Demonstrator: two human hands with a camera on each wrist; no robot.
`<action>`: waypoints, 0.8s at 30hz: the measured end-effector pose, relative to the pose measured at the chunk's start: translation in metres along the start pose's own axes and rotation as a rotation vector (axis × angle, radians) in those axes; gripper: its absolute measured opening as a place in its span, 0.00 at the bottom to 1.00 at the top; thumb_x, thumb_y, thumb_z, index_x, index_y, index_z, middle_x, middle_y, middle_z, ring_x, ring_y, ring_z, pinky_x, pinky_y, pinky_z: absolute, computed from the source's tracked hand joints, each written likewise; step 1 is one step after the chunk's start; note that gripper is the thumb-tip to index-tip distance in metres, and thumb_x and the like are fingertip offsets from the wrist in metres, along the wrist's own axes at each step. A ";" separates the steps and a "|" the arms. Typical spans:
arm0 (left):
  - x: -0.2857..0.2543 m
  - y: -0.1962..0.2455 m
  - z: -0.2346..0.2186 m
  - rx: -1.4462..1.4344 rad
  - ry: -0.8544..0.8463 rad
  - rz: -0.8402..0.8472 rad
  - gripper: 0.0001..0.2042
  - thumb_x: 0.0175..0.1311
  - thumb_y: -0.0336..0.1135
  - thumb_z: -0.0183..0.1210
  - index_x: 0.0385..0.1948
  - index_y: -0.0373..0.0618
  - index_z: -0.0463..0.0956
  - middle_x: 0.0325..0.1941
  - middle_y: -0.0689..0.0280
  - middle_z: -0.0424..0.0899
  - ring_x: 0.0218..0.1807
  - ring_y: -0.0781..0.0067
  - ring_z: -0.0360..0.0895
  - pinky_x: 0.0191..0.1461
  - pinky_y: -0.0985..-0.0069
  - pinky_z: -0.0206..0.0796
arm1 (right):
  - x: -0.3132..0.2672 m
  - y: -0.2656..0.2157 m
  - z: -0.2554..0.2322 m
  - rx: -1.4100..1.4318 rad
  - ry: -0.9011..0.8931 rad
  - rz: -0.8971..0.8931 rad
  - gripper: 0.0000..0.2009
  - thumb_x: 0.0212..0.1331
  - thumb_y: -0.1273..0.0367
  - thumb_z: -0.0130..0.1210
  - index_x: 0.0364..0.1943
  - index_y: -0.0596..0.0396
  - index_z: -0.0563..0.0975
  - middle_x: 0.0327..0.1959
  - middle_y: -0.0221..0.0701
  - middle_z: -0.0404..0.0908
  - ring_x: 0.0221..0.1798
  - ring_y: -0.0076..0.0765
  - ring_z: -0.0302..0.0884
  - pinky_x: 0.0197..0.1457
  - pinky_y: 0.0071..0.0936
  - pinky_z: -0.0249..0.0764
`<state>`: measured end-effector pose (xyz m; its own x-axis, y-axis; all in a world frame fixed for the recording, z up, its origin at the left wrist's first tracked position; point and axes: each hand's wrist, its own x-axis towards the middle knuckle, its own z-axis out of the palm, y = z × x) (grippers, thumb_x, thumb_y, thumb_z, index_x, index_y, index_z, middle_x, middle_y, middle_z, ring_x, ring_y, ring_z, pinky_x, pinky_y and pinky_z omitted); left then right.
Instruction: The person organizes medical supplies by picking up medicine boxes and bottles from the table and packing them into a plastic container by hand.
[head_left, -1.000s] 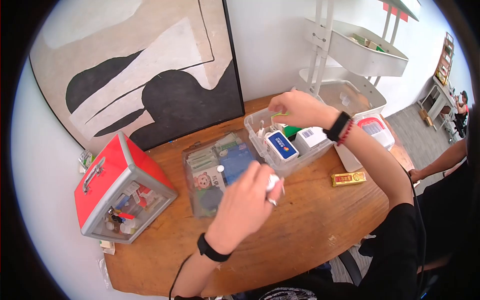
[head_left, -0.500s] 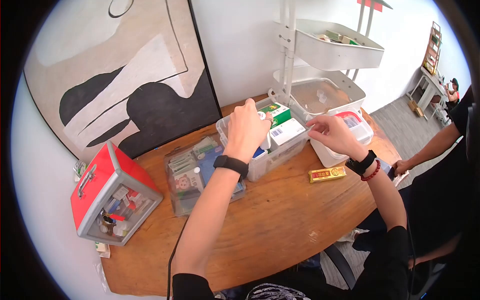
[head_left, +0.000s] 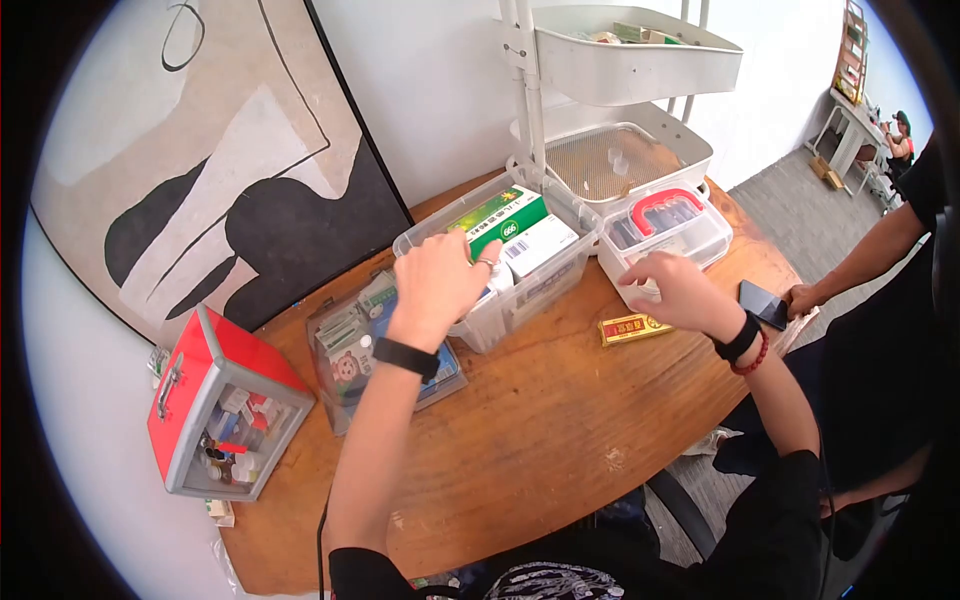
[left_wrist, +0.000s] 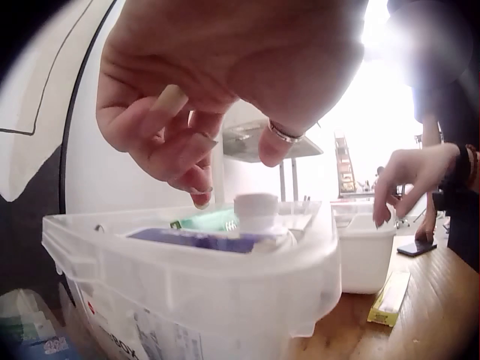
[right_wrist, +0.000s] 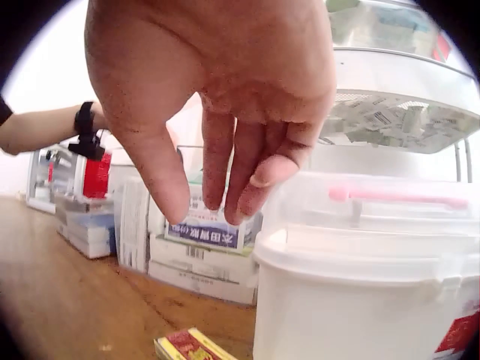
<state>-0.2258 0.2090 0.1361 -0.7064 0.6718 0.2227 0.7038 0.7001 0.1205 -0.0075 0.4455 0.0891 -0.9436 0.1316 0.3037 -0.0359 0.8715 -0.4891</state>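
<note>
My left hand [head_left: 478, 264] hovers over a clear plastic bin [head_left: 500, 322] packed with medicine boxes, among them a green box [head_left: 497, 218] and a white one [head_left: 540, 245]. In the left wrist view its fingers [left_wrist: 196, 178] hang loosely curled just above a small white bottle [left_wrist: 256, 211] that stands in the bin [left_wrist: 187, 292]; they hold nothing. My right hand [head_left: 652, 280] floats with relaxed fingers [right_wrist: 217, 187] over the table, above a small yellow-red box [head_left: 630, 328] and beside a white tub with a red handle [head_left: 690, 240].
A flat clear case of sachets [head_left: 350, 340] lies left of the bin, and a red case [head_left: 215, 390] stands at the table's left. A phone [head_left: 767, 304] lies near another person's arm [head_left: 860, 260]. A white shelf trolley [head_left: 640, 60] and a leaning painting [head_left: 200, 150] stand behind.
My left hand carried a small white thing from the table front to the bin and has let go of it. My right hand left the bin and moved right, down toward the yellow-red box.
</note>
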 end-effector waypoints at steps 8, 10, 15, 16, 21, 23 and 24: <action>-0.049 -0.005 -0.029 -0.295 0.124 -0.002 0.16 0.67 0.48 0.62 0.30 0.43 0.82 0.20 0.61 0.80 0.25 0.59 0.79 0.30 0.63 0.66 | -0.057 0.001 0.073 -0.535 -0.285 0.108 0.19 0.46 0.76 0.61 0.46 0.65 0.77 0.43 0.43 0.78 0.39 0.49 0.83 0.38 0.38 0.79; -0.066 -0.004 -0.027 -0.362 0.131 0.010 0.16 0.67 0.48 0.62 0.29 0.43 0.82 0.20 0.62 0.79 0.25 0.60 0.78 0.31 0.64 0.65 | -0.057 0.004 0.078 -0.617 -0.262 -0.011 0.16 0.48 0.75 0.61 0.43 0.67 0.74 0.44 0.44 0.75 0.35 0.46 0.82 0.33 0.33 0.78; -0.101 -0.019 -0.026 -0.432 0.161 -0.036 0.15 0.67 0.45 0.63 0.27 0.42 0.81 0.20 0.63 0.79 0.23 0.66 0.75 0.29 0.68 0.63 | -0.053 0.027 0.082 -0.651 -0.326 -0.034 0.11 0.55 0.72 0.59 0.40 0.60 0.73 0.41 0.43 0.78 0.30 0.45 0.83 0.30 0.35 0.77; -0.108 -0.023 -0.026 -0.436 0.172 -0.044 0.15 0.67 0.45 0.63 0.27 0.42 0.81 0.20 0.63 0.79 0.23 0.66 0.75 0.29 0.68 0.63 | -0.052 0.020 0.078 -0.659 -0.327 -0.045 0.11 0.55 0.72 0.59 0.40 0.60 0.73 0.41 0.43 0.78 0.30 0.45 0.83 0.30 0.35 0.77; -0.137 -0.042 -0.027 -0.497 0.184 -0.070 0.13 0.67 0.40 0.64 0.26 0.41 0.81 0.20 0.63 0.80 0.21 0.71 0.73 0.26 0.72 0.62 | -0.006 -0.078 -0.006 -0.469 -0.239 -0.047 0.19 0.64 0.66 0.58 0.57 0.58 0.72 0.48 0.42 0.78 0.32 0.49 0.83 0.34 0.42 0.77; -0.146 -0.045 -0.027 -0.510 0.173 -0.072 0.13 0.67 0.39 0.64 0.26 0.41 0.80 0.21 0.63 0.79 0.21 0.70 0.73 0.27 0.72 0.63 | 0.029 -0.098 -0.027 -0.413 -0.063 -0.201 0.23 0.65 0.66 0.58 0.63 0.56 0.71 0.52 0.38 0.78 0.34 0.49 0.83 0.36 0.40 0.76; -0.148 -0.045 -0.027 -0.523 0.172 -0.072 0.13 0.67 0.39 0.64 0.26 0.40 0.80 0.21 0.62 0.79 0.21 0.69 0.73 0.27 0.71 0.63 | 0.051 -0.104 -0.031 -0.443 -0.050 -0.223 0.23 0.66 0.66 0.58 0.64 0.55 0.71 0.52 0.37 0.78 0.35 0.49 0.83 0.37 0.41 0.76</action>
<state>-0.1510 0.0717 0.1243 -0.7626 0.5469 0.3456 0.6286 0.4999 0.5958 -0.0416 0.3766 0.1803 -0.9440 -0.0942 0.3162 -0.1057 0.9942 -0.0192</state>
